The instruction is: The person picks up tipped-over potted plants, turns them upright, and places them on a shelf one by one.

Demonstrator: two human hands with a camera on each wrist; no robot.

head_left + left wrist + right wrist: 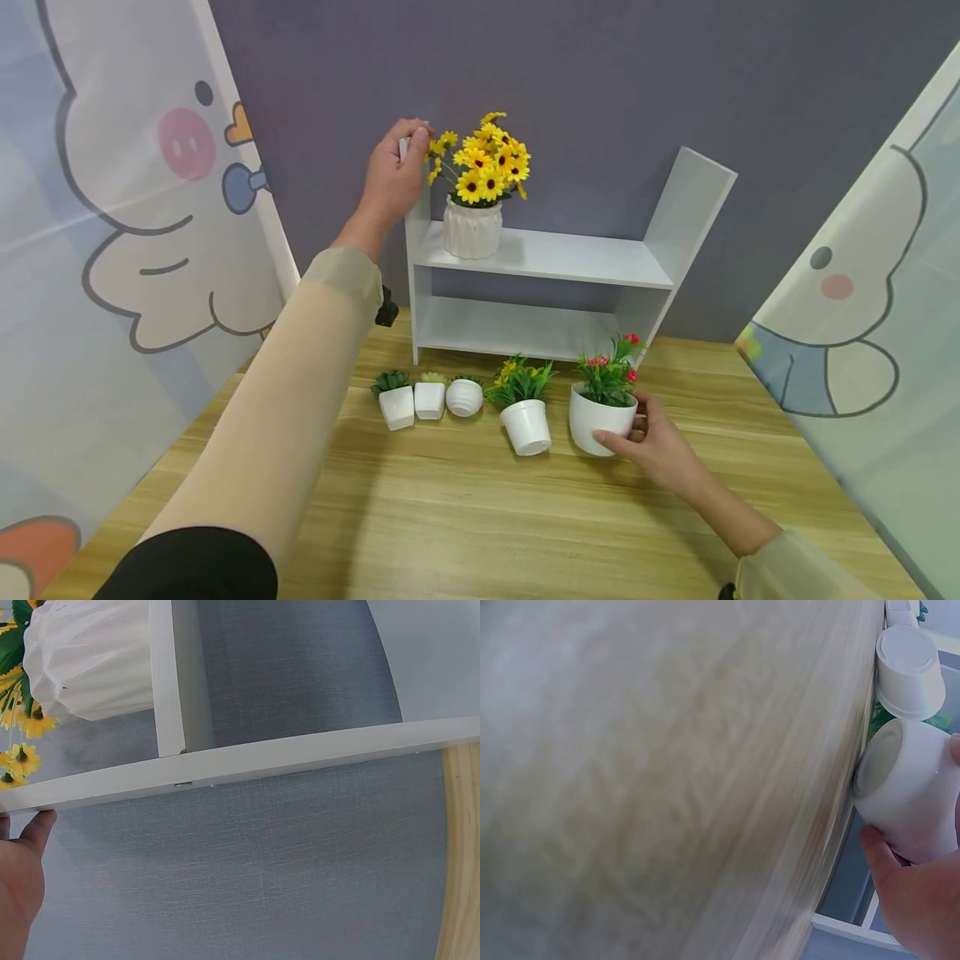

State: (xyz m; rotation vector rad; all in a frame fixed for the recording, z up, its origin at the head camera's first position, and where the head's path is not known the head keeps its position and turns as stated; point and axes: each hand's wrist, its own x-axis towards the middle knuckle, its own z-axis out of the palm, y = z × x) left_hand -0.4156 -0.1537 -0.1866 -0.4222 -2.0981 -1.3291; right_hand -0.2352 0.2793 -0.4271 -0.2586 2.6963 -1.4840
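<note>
My left hand [393, 177] grips the top of the left side panel of a white shelf [555, 254]; in the left wrist view its thumb [39, 829] lies against the panel's edge. Beside that hand, a pot of yellow flowers [472, 229] stands on the upper board. With my right hand [663, 450] I hold a rounded white pot with red flowers [596, 423] by its right side, thumb in front. The right wrist view shows this white pot [915, 791] from below, its base tilted into sight. Some of the right fingers are hidden behind it.
Left of the held pot, a white pot with yellow-flowered greenery [527, 429] is on the wooden table [450, 517]. Further left are three small white succulent pots: one tapered [397, 408], one square [430, 402], one round [464, 398]. Printed cloths hang on both sides.
</note>
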